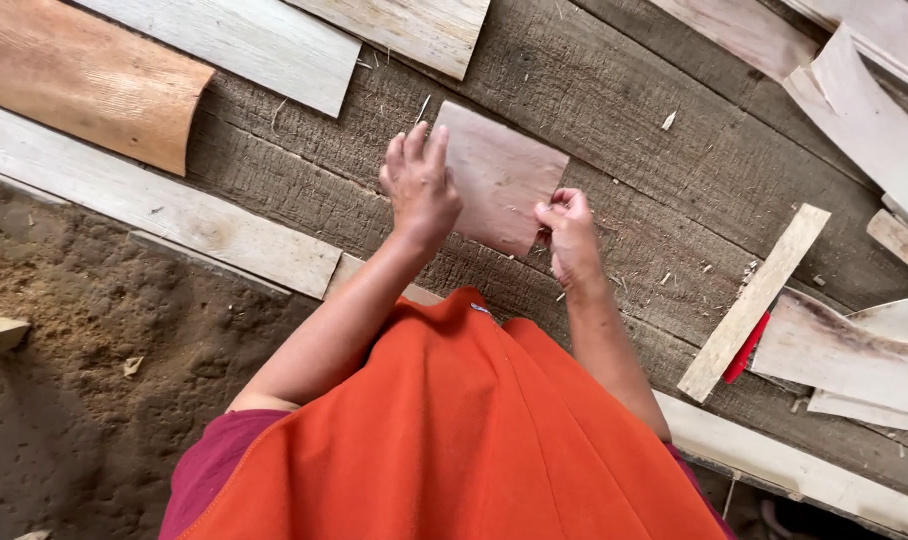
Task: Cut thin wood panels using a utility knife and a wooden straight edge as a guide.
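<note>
Your left hand [420, 185] rests with fingers spread and extended, the palm laid over the left edge of a thin reddish-brown veneer sheet [501, 175]. Your right hand [568, 232] is closed in a pinch, thumb against curled fingers, gripping the sheet's lower right corner. The sheet sits between the two hands, reaching from your left hand toward 3 o'clock and from your right hand toward 11 o'clock. It is roughly square and turned a little askew, so its upper left corner points to about 11 o'clock and its lower corner to about 5 o'clock; no long axis stands out.

Beneath it lies the rough grey plank surface [614, 110], littered with small chips. At 3 o'clock from your right hand, well apart, a narrow pale wood strip [754, 300] lies with its long axis running from 1 to 7 o'clock, and a red object [746, 348] shows just beside its lower end. At 10 o'clock from your left hand sits a curved orange-brown piece of bark-like wood [79, 75]. Pale boards [154, 205] run at 9 o'clock. Your orange garment [454, 430] fills the space at 6 o'clock.
</note>
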